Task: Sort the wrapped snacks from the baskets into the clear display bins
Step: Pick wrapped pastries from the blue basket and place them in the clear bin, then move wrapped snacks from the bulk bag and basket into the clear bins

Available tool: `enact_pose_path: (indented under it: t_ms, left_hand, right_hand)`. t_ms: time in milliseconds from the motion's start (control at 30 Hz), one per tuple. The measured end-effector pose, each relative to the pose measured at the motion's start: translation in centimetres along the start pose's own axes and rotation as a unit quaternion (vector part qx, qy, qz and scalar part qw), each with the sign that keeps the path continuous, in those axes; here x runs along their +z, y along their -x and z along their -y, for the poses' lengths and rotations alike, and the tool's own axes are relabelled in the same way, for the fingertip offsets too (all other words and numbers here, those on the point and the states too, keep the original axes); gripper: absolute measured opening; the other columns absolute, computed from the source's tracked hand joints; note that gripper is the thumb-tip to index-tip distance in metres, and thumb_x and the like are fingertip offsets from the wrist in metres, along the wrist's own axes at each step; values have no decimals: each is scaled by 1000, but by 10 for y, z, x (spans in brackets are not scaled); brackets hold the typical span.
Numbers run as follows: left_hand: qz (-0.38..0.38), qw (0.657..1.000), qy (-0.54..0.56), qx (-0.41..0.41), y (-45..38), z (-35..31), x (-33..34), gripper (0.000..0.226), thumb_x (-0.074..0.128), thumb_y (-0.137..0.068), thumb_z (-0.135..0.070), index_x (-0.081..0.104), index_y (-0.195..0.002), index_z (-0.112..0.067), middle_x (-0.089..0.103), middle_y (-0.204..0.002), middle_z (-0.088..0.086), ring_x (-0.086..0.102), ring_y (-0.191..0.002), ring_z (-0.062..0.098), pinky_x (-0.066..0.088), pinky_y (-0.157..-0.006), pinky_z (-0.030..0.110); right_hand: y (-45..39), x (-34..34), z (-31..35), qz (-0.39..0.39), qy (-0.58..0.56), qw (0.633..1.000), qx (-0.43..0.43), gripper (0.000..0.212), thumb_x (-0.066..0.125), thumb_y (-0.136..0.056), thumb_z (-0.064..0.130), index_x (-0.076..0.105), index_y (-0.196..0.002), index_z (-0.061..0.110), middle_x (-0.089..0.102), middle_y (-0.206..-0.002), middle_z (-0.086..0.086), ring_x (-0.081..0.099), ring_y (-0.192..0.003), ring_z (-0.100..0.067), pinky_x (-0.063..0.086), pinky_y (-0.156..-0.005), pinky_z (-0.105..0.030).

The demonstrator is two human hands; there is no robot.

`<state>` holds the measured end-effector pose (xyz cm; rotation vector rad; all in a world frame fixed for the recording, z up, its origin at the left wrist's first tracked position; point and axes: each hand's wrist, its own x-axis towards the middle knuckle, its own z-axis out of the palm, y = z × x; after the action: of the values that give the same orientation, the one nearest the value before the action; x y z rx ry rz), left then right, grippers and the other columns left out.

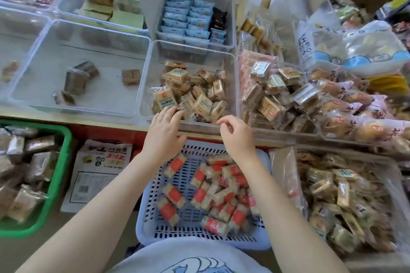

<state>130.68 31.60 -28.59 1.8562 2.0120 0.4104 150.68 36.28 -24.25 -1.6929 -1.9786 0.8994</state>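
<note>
Shop shelves full of clear bins [142, 86] are filling the top of the frame. Lower middle, red-striped snacks [174, 195] are lying in a blue basket [146, 224]. Above it, the left hand [163, 134] is reaching with straight fingers, touching tan packs [165, 98] in the middle bin. The right hand [236, 135] is hanging loosely curled, holding nothing. Snacks look light, crinkly and slippery; pinching the sides seems best.
</note>
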Motion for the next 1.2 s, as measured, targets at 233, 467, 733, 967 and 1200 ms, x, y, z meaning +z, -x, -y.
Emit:
enact_pose_path:
  t_ms: [233, 467, 733, 967, 1200]
  left_hand:
    - [132, 986, 82, 58, 5, -133, 19, 37, 51, -100, -36, 52, -135, -25, 65, -115, -5, 62, -96, 16, 54, -75, 34]
    - [256, 959, 33, 114, 15, -255, 90, 29, 50, -101, -27, 63, -126, -22, 67, -120, -2, 65, -99, 18, 56, -82, 40]
    - [303, 951, -11, 66, 33, -330, 124, 27, 51, -100, -34, 63, -124, -29, 69, -118, -4, 67, -95, 13, 55, -80, 30]
    - [260, 965, -20, 4, 37, -342, 114, 26, 54, -99, -32, 66, -122, -28, 67, -120, -9, 62, -99, 9, 47, -80, 23]
    - [272, 962, 40, 2, 33, -359, 119, 24, 53, -99, -32, 66, -120, -30, 66, -121, -6, 65, -100, 12, 51, -83, 25]
  right_hand:
    - [92, -64, -111, -52, -18, 982, 180, 18, 50, -99, 17, 67, -99, 23, 62, -79, 11, 53, -64, -2, 42, -59, -26]
    - [132, -137, -221, -118, 9, 963, 242, 18, 55, -94, 14, 67, -108, 17, 64, -103, -5, 60, -89, -22, 44, -72, -30]
    - [129, -179, -292, 69, 179, 958, 213, 58, 52, -95, 9, 41, -146, 34, 16, -154, -15, 26, -141, -36, 46, -99, -44]
    - [127, -197, -302, 112, 243, 959, 96, 75, 49, -84, -12, 29, -147, 21, 33, -141, -16, 53, -113, -36, 45, -75, -40]
    - [114, -226, -294, 98, 263, 957, 72, 26, 66, -91, 10, 57, -115, 14, 44, -125, -9, 53, -106, -25, 43, -76, -33]
